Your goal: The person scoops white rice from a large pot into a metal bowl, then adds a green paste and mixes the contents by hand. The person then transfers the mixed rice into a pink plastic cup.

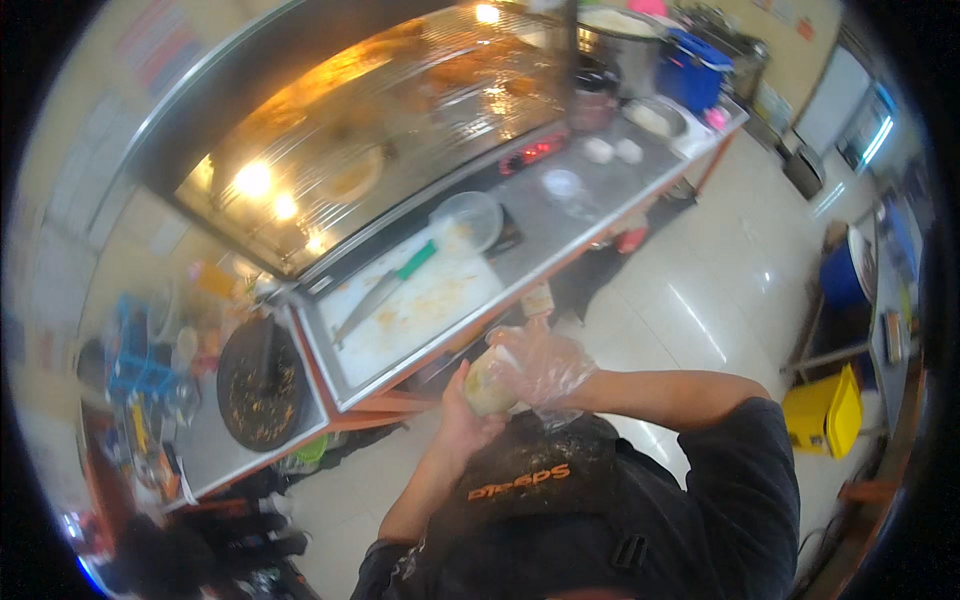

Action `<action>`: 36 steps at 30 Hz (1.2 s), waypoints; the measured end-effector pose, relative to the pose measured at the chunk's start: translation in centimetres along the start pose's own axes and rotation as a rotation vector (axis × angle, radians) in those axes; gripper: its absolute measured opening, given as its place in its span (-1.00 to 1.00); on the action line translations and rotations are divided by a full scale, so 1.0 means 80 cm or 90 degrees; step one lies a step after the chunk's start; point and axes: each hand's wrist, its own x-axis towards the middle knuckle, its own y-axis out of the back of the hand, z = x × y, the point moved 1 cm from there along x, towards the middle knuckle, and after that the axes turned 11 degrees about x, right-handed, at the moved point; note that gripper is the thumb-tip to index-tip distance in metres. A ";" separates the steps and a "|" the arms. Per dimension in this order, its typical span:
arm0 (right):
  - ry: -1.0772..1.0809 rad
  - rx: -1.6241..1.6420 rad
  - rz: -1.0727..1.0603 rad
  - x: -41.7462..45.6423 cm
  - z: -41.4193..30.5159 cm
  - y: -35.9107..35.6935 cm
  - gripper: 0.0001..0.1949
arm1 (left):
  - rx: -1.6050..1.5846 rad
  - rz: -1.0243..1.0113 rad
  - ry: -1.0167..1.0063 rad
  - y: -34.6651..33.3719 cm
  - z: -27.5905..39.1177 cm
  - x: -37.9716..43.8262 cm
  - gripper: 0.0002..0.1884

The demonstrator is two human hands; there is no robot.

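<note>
My left hand (pixel 466 425), bare, is wrapped around a pale yellowish cylindrical thing (pixel 487 384) in front of my apron. It may be a jar or a wrapped roll; blur leaves this unsettled. Over its upper end lies my right hand (pixel 541 365) in a clear plastic glove, fingers curled against it and hiding that end. Beyond my hands, a chef's knife (pixel 388 289) with a green handle rests on a white cutting board (pixel 457 300) marked with brownish residue. A clear plastic bowl (pixel 472 221) overlaps the board's far right corner.
A lit glass-fronted warming cabinet (pixel 360 135) rises behind the steel worktop (pixel 540 202). At left stands a dark round pan or board (pixel 262 386) with brown crumbs. A blue container (pixel 691 71) sits at the far right end. A yellow bin (pixel 823 416) stands to my right.
</note>
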 end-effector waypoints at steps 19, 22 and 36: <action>-0.157 0.214 0.274 0.005 0.232 0.282 -0.58 | 0.513 -0.111 -0.490 -0.222 0.076 0.317 -0.37; -0.230 0.237 0.310 0.004 0.239 0.314 -0.60 | 0.386 -0.155 -0.252 -0.280 0.096 0.327 -0.48; -0.360 -0.003 0.471 -0.111 0.365 0.469 -0.59 | 0.531 -0.280 0.103 -0.521 0.063 0.541 -0.38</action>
